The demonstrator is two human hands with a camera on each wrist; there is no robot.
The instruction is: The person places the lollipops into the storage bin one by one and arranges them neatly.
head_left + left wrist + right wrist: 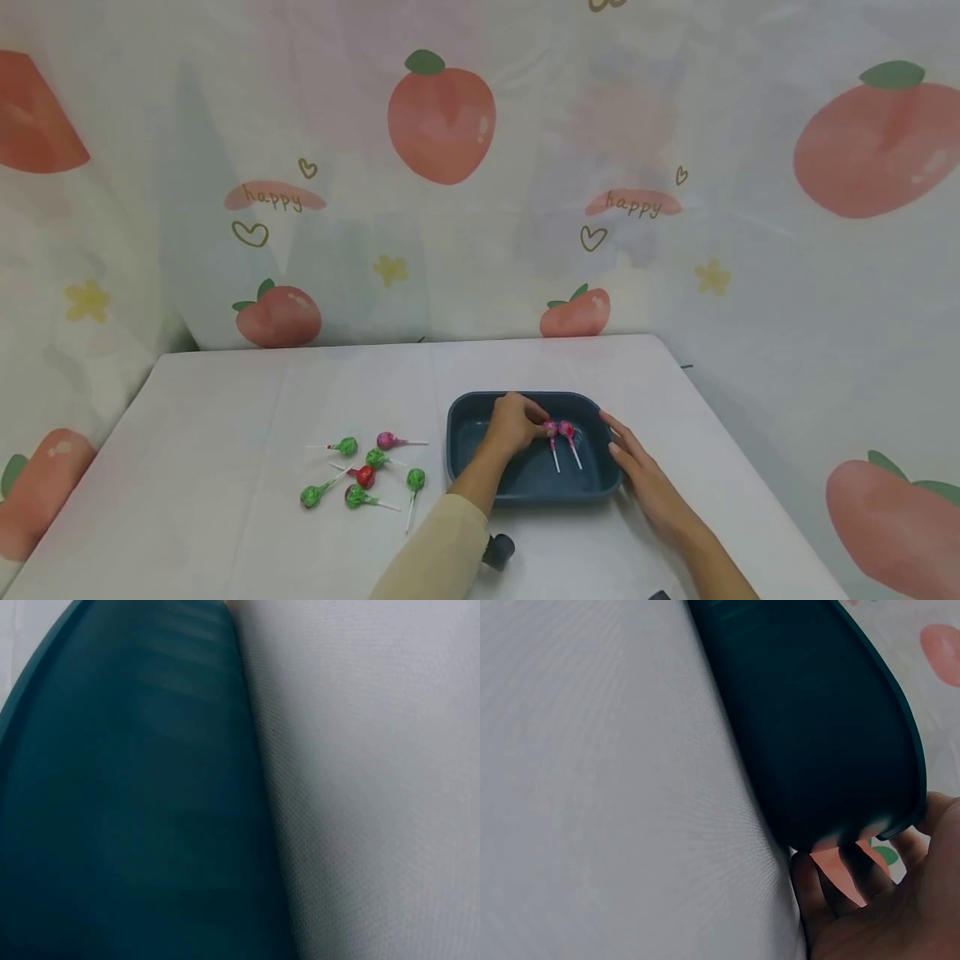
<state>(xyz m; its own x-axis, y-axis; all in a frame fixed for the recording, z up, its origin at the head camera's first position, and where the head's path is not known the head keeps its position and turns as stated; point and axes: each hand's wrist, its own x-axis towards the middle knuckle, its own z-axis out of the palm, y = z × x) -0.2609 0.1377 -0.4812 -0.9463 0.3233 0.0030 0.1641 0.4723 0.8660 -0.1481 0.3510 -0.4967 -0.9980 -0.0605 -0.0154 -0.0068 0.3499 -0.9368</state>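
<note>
My left hand reaches into a dark blue tray and pinches a pink lollipop by its wrapped head. Right beside it in the tray lies another pink lollipop, its white stick pointing toward me. At the tray's right end my right hand rests its extended fingers against the outer wall. The right wrist view shows those fingertips touching the end of the tray. In the left wrist view the tray's side wall fills the left half.
Left of the tray, several green lollipops lie scattered with a red lollipop and a pink lollipop. A small dark cylinder shows beside my left forearm. A peach-printed curtain hangs behind the white table.
</note>
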